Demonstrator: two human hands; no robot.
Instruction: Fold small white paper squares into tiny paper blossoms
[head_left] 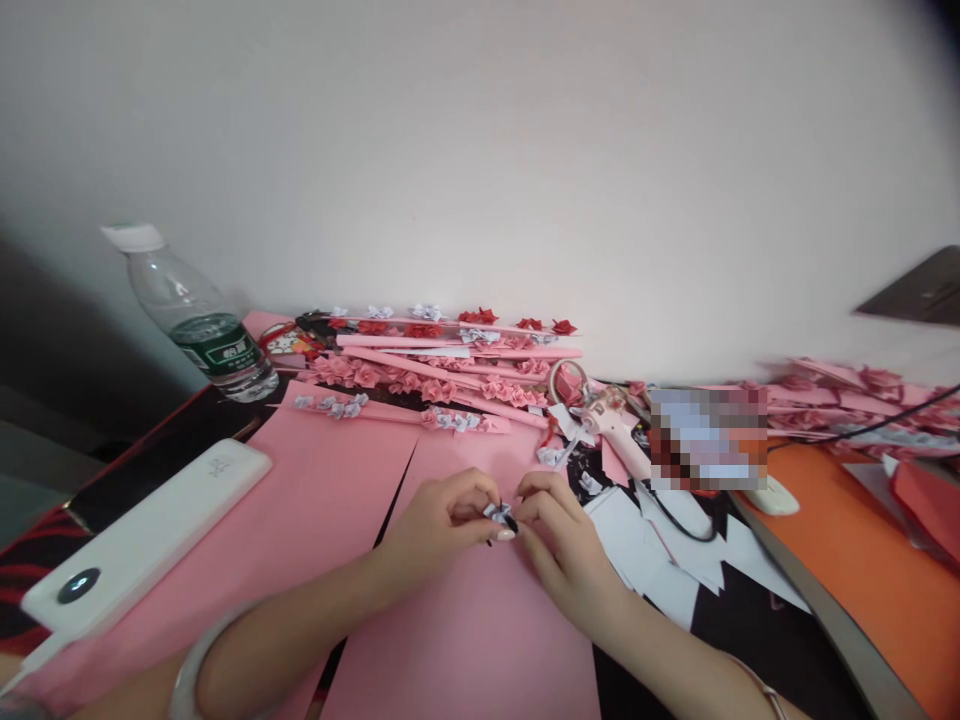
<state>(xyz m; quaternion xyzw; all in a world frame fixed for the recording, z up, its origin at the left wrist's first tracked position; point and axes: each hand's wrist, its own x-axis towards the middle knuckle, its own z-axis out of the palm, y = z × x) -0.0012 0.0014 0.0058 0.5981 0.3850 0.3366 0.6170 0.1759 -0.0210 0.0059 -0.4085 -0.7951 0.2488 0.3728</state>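
Note:
My left hand (446, 515) is closed in a pinch on a small white folded-paper flower (495, 512), above a pink paper sheet. A thin dark piece (511, 522) shows against the flower; its kind is too small to make out. My right hand (561, 535) meets it from the other side, fingers curled and closed at the flower's edge. Beneath both hands lies the pink sheet (472, 640), beside another pink sheet (330, 500) on the left. Loose white paper flowers (553, 456) lie just beyond my right hand.
Pink paper rolls with red, pink and white paper flowers (450, 380) lie along the wall. A water bottle (217, 330) and a long white device (150, 535) stand left. Right are a pink glue gun (622, 435), a tape roll (568, 382), white paper pieces (637, 545) and orange paper (862, 530).

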